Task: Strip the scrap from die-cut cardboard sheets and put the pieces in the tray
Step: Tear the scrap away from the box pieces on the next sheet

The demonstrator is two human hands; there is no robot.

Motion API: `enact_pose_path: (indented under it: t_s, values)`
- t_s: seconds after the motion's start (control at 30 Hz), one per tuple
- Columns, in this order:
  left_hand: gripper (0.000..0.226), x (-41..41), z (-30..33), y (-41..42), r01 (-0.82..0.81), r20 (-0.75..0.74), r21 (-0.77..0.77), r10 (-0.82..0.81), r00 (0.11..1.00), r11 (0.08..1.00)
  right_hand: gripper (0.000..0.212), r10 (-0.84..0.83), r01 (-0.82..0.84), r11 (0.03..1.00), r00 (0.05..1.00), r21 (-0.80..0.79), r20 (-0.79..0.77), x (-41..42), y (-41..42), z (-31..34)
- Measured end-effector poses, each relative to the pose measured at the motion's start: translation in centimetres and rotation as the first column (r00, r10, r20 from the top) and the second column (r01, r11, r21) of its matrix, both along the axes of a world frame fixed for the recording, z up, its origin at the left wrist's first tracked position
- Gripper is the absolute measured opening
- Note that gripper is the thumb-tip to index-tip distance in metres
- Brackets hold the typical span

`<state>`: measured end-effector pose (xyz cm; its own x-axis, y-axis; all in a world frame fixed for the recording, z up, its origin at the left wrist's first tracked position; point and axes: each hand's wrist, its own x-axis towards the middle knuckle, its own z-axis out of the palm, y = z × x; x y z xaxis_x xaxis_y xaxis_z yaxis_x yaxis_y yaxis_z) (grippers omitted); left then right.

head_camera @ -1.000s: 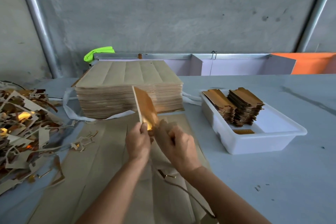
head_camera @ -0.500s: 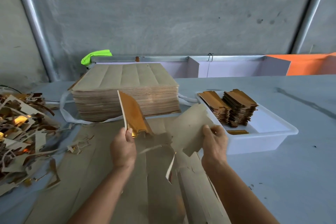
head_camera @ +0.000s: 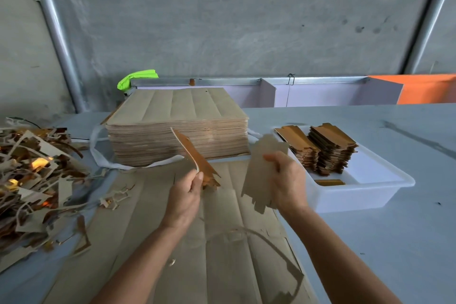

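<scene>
Grey concrete wall behind, pale blue-grey table below, and you've got a piece in each hand, held apart above the sheet. Your right hand pinches a flat grey-brown die-cut cardboard piece, its plain side up, just beside the near-left corner of the white plastic tray. Your left hand grips a narrow gold-faced cardboard piece by its lower end, tilted up and away from you. Both look stripped, so the job now reads as delivery.

Carry the right-hand piece over the rim and lay it flat, lined up with the two stacks of gold-brown cut pieces at the far end; dropping it on edge would likely knock them askew. Check the notched lower edge for any hanging tab before you let go. Follow with the left-hand piece the same way.

Under your wrists lies the flat brown die-cut sheet, with a thin curled scrap strip loose on it; sweep that towards the heap of torn cardboard scrap on your left. Beyond, the tall stack of uncut brown sheets waits.
</scene>
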<state>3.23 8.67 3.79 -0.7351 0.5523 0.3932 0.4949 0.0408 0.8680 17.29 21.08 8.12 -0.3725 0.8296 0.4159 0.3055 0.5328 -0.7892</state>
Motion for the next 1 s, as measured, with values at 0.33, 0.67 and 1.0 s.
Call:
enact_pose_path:
  t_s: [0.33, 0.67, 1.0]
  values:
    - [0.031, 1.3, 2.6, -0.8, 0.309, 0.038, 0.061, -0.312, 0.949, 0.949, 0.021, 0.308, -0.358, 0.918, 0.915, 0.172, 0.259, -5.6, -2.7, 2.3]
    - [0.036, 1.1, 2.6, -0.7, 0.223, 0.429, 0.265, -0.321, 0.844, 0.938, 0.023, 0.376, -0.400, 0.856, 0.917, -0.327, -0.136, -5.2, -2.6, 0.6]
    - [0.032, -0.5, 2.0, -1.3, -0.179, 0.534, 0.235, 0.027, 0.845, 0.955, 0.013, 0.011, -0.157, 0.776, 0.972, -0.611, -0.236, -4.1, -0.5, 0.0]
